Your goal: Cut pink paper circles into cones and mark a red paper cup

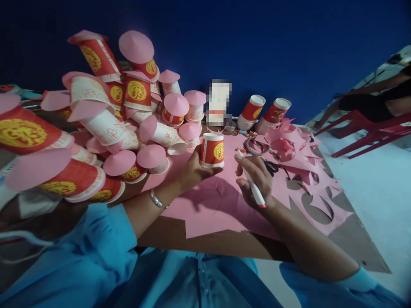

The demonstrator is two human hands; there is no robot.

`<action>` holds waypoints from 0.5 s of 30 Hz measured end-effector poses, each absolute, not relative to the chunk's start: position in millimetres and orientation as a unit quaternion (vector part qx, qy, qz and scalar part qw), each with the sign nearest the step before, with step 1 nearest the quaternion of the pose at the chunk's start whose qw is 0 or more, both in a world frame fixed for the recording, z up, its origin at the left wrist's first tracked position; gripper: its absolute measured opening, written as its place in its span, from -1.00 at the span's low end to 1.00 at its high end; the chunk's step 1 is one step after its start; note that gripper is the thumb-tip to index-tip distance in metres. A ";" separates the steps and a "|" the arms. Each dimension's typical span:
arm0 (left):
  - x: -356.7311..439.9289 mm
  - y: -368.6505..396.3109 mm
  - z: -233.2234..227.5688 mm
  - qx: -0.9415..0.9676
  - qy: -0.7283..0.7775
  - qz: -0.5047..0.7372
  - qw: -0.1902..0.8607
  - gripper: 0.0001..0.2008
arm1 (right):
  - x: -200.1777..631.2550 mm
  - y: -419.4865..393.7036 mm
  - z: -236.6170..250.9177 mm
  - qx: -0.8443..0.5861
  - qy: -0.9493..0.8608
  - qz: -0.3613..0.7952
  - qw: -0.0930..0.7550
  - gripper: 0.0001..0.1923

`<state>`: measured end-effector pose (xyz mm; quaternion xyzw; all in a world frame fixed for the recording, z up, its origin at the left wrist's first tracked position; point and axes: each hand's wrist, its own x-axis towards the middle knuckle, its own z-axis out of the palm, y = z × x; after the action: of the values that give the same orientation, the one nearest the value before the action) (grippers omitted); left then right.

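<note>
My left hand is closed round a red and white paper cup with a yellow emblem, held upside down above the table. In my right hand is a white marker pen with red at its end, gripped between thumb and fingers, a short way to the right of the cup. Under both hands lies a large pink paper sheet. To the left, many paper cups with pink cone tops are heaped up, among them a red cup and a white-sided cup.
Two red and white cups stand at the back right. Cut pink paper scraps and black-handled scissors lie on the table's right side. Behind is a dark blue wall. A red plastic chair with a seated person is at far right.
</note>
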<state>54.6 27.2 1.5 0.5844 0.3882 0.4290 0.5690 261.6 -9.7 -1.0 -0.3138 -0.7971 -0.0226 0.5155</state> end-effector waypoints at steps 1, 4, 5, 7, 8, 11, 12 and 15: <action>54.1 27.3 0.7 0.596 0.400 0.430 0.548 -0.20 | 261.2 -12.9 1.7 -0.312 -0.799 -0.037 0.513 -0.51; 51.5 26.7 -0.5 0.627 0.454 0.417 0.477 -0.22 | 257.6 -19.4 6.4 -0.297 -0.816 -0.057 0.492 -0.62; 50.5 26.3 0.1 0.635 0.466 0.407 0.462 -0.22 | 256.0 -20.3 6.6 -0.299 -0.818 -0.054 0.489 -0.64; 48.9 25.4 3.1 0.648 0.481 0.384 0.449 -0.18 | 253.1 -20.2 5.6 -0.310 -0.813 -0.039 0.491 -0.69; 48.4 25.1 5.2 0.652 0.486 0.373 0.446 -0.16 | 252.0 -19.6 4.9 -0.315 -0.809 -0.027 0.495 -0.73; 48.3 24.8 10.7 0.656 0.499 0.353 0.442 -0.12 | 250.2 -17.0 4.2 -0.310 -0.809 -0.004 0.499 -0.84; 48.5 25.0 11.5 0.657 0.498 0.351 0.444 -0.11 | 250.0 -16.3 4.4 -0.307 -0.811 -0.004 0.499 -0.85; 49.0 26.0 11.1 0.662 0.488 0.353 0.447 -0.08 | 249.7 -15.5 4.7 -0.306 -0.811 -0.016 0.499 -0.84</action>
<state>49.0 26.0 11.1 0.6617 0.4882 0.3525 0.4468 249.7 -15.5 4.7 -0.3059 -0.8105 -0.0162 0.4992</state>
